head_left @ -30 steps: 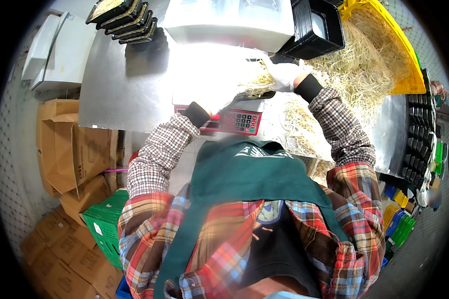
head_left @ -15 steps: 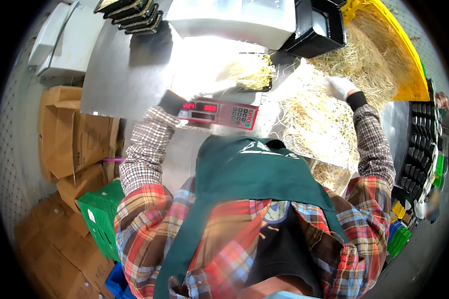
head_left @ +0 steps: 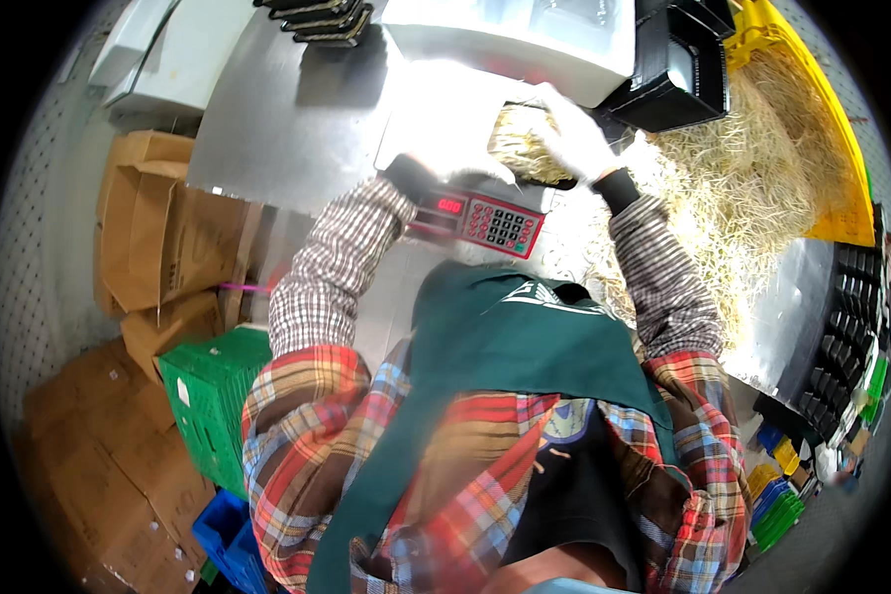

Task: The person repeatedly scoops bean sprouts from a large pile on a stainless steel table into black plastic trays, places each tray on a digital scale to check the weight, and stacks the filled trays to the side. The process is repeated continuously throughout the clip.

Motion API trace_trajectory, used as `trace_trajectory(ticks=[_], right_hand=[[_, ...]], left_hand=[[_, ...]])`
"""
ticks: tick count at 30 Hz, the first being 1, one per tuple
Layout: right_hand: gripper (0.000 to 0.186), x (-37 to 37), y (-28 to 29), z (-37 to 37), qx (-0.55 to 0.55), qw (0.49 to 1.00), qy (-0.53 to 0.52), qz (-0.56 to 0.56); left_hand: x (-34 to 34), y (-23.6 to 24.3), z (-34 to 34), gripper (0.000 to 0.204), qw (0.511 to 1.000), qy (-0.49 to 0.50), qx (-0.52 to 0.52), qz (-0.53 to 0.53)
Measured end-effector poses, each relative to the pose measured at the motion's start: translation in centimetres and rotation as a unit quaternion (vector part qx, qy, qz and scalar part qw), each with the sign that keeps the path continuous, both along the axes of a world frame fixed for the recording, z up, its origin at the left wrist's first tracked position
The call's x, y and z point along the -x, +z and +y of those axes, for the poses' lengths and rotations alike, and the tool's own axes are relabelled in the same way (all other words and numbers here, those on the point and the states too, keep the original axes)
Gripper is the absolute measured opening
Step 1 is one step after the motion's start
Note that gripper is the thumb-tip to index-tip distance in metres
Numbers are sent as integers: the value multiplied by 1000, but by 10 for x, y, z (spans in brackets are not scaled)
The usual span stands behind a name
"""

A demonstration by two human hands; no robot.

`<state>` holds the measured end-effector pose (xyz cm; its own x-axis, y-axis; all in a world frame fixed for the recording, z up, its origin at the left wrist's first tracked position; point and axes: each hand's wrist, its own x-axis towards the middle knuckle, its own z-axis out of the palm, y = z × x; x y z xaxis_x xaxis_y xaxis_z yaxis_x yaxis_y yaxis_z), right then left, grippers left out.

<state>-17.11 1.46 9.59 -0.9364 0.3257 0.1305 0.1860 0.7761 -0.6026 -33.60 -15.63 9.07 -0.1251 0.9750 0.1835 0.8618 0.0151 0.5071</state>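
A small black tray (head_left: 562,184) filled with pale yellow sprouts (head_left: 518,141) sits on the bright scale top, above the red-framed keypad and display of the scale (head_left: 490,224). My right hand (head_left: 579,142), in a white glove, lies over the tray's right side with its fingers stretched out against the sprouts. Beside the tray's lower left is my left hand (head_left: 465,166), also gloved in white; glare washes out its fingers. A large heap of loose sprouts (head_left: 708,198) spreads over the table to the right of my right hand.
A tipped yellow bin (head_left: 843,220) holds more sprouts at the far right. Black containers (head_left: 668,84) and a white box (head_left: 505,40) stand behind the tray. Stacked black trays (head_left: 332,22) are at the back left. Cardboard boxes (head_left: 183,238) and green crates (head_left: 213,396) stand left.
My right hand has moved left from the loose heap to the sprouts in the tray. My left hand stays near the tray's left side. The whole view has shifted slightly.
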Motion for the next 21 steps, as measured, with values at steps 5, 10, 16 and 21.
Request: trace_trajectory(ticks=[5, 10, 16, 21], right_hand=[[39, -13, -32, -38, -90, 987, 42, 126], [34, -6, -27, -34, -81, 996, 21, 36], [33, -31, 19, -25, -87, 975, -119, 167], [40, -25, -34, -48, 68, 941, -293, 154]], left_hand=[[-23, -4, -1, 84, 999, -36, -40, 4], [-28, 6, 13, 38, 967, -73, -51, -239], [-26, -8, 12, 71, 999, -26, -32, 2], [-33, -10, 13, 89, 999, -9, -49, -18]])
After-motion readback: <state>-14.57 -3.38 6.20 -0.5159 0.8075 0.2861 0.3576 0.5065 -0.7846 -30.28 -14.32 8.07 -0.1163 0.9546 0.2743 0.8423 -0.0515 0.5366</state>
